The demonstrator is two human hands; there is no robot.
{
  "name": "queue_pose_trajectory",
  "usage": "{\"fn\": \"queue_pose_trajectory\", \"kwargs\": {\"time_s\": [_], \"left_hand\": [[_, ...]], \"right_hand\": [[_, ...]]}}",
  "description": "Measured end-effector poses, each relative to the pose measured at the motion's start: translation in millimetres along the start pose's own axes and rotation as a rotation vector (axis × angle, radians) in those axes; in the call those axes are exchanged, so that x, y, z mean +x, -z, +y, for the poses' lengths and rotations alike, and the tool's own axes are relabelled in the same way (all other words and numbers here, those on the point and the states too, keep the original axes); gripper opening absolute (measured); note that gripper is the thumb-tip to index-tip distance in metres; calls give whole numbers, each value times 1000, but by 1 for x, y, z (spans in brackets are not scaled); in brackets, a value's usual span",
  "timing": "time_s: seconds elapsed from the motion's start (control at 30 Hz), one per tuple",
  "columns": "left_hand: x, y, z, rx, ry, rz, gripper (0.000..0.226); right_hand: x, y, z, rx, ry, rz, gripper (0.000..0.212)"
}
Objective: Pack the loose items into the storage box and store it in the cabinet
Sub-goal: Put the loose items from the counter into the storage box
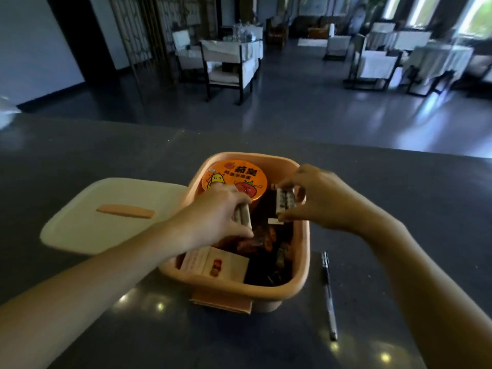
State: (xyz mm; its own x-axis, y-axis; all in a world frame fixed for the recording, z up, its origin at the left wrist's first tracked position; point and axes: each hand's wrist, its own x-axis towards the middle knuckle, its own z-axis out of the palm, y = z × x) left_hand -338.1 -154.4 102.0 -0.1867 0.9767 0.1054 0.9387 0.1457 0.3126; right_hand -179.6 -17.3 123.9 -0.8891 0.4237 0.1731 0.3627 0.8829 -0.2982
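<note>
An orange storage box (302, 262) stands open on the dark counter (80, 161). Inside it sit an orange instant-noodle cup (234, 177) at the back, a beige packet (215, 265) at the front and several dark snack packs in the middle. My left hand (221, 217) is over the box and grips a small pale pack (243, 215). My right hand (316, 198) is above the box's right side and pinches another small pale pack (286, 202). The cream lid (111, 217) with an orange handle lies flat to the left of the box.
A pen (328, 294) lies on the counter right of the box. Beyond the counter's far edge lies a dining room with white-covered tables and chairs (231, 62). A white object (6, 110) shows at the far left edge.
</note>
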Motion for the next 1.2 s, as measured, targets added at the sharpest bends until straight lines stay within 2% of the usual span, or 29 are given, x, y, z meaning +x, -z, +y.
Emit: {"fn": "queue_pose_trajectory", "kwargs": {"time_s": [0.23, 0.33, 0.47, 0.6, 0.73, 0.9, 1.1, 1.2], "left_hand": [[10, -21, -21, 6, -98, -146, 57], [14, -23, -25, 1, -123, -179, 60], [15, -23, -27, -52, -140, -188, 61], [17, -19, -21, -79, -133, -199, 63], [19, -13, 1, -138, -132, -80, 55], [21, -15, 55, -154, -226, 138, 48], [29, -49, 132, -141, -267, 254, 52], [34, -73, 159, -52, -263, 246, 55]], "right_hand": [[-13, -25, -5, -117, -154, -228, 60], [-16, -33, -6, -162, -184, -287, 50], [-19, -39, -5, -170, -219, -272, 48], [-23, -34, -3, -76, -259, -190, 51], [-34, -20, 10, 5, -326, -60, 47], [-61, -5, 56, 34, -411, 61, 45], [-117, -2, 131, 67, -441, 2, 47], [-151, -6, 171, 55, -485, -42, 46]]}}
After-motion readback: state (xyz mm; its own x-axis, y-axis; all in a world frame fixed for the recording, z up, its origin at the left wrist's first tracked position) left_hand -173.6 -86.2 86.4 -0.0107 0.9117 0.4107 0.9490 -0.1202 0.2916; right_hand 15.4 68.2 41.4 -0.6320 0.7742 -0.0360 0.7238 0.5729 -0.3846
